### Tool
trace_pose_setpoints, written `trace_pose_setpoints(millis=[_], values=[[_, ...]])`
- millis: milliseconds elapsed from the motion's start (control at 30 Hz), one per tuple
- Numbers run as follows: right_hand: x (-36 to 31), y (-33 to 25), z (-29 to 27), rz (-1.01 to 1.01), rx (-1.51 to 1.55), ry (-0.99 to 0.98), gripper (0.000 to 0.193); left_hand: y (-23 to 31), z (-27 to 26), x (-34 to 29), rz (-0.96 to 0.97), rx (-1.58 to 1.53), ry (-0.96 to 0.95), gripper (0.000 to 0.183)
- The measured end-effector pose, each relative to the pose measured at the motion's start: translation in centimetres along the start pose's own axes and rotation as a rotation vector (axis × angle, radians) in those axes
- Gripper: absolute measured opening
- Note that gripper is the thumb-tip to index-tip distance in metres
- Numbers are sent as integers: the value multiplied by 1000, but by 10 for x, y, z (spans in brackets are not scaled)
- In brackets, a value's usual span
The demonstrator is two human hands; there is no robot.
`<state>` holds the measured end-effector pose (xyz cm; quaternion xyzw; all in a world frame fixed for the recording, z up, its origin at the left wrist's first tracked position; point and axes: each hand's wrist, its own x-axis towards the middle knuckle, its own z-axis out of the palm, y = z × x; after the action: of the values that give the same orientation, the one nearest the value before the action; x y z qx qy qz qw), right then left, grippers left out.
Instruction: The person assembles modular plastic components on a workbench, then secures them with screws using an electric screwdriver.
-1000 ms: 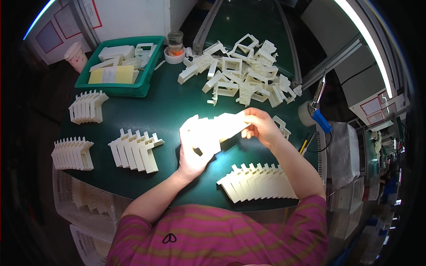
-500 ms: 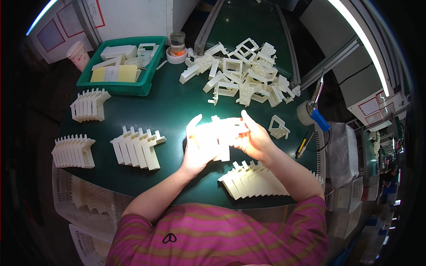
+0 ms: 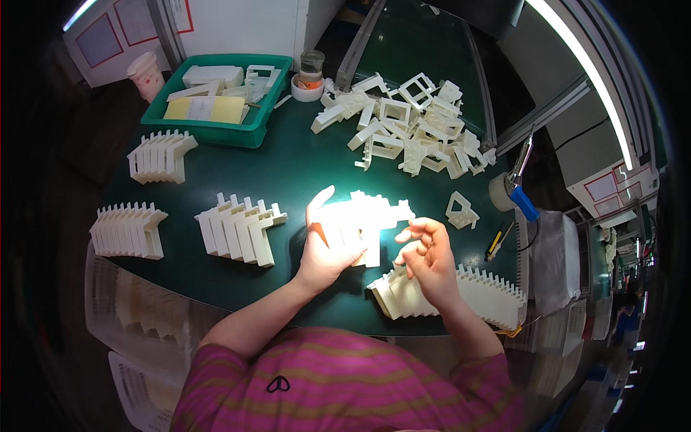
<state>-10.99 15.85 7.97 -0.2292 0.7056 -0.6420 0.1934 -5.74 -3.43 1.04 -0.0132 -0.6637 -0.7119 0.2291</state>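
Observation:
Under bright glare in the middle of the table, my left hand (image 3: 324, 255) is closed around white plastic parts (image 3: 371, 241). The glare washes out their details, so I cannot tell how many there are. Just right of them, my right hand (image 3: 430, 265) is apart from the parts, its fingers loosely bent and nothing visible in them. Below that hand runs a long row of nested white plastic parts (image 3: 489, 297), partly hidden by it. A shorter row of L-shaped white parts (image 3: 241, 230) stands left of my left hand. One loose white plastic frame (image 3: 461, 211) lies to the right.
A heap of white plastic frames (image 3: 394, 110) lies at the back. Two more rows of parts (image 3: 128, 234) stand at the left. A green tray (image 3: 224, 135), a glass jar (image 3: 311, 66), a blue-handled soldering iron (image 3: 525, 204) and a yellow cutter (image 3: 494, 242) edge the table.
My right hand has let go of the white parts and drawn back down and slightly right. My left hand still holds them. The whole view has shifted slightly.

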Motion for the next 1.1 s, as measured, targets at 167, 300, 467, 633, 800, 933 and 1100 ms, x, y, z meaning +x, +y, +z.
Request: trace_pose_setpoints(millis=[167, 300, 467, 633, 800, 933, 1100], values=[[-31, 3, 45, -139, -442, -53, 48, 34, -5, -18, -202, -406, 14, 84], [-53, 34, 68, -268, -537, -108, 25, 27, -23, -47, -114, 50, -65, 78], [-72, 71, 92, -79, -349, -141, 21, 32, -61, -79, -395, 495, -272, 72], [-73, 88, 113, 69, -151, -2, 16, 43, -68, -98, -250, 918, -280, 59], [-61, 94, 117, 100, -87, 12, 15, 86, -109, -87, -207, 695, -129, 37], [-50, 95, 120, 87, 30, 53, 10, 54, -174, -67, 111, 761, 494, 39], [-30, 93, 124, -16, -118, -11, 8, 10, -196, -72, -213, 274, 454, 48]])
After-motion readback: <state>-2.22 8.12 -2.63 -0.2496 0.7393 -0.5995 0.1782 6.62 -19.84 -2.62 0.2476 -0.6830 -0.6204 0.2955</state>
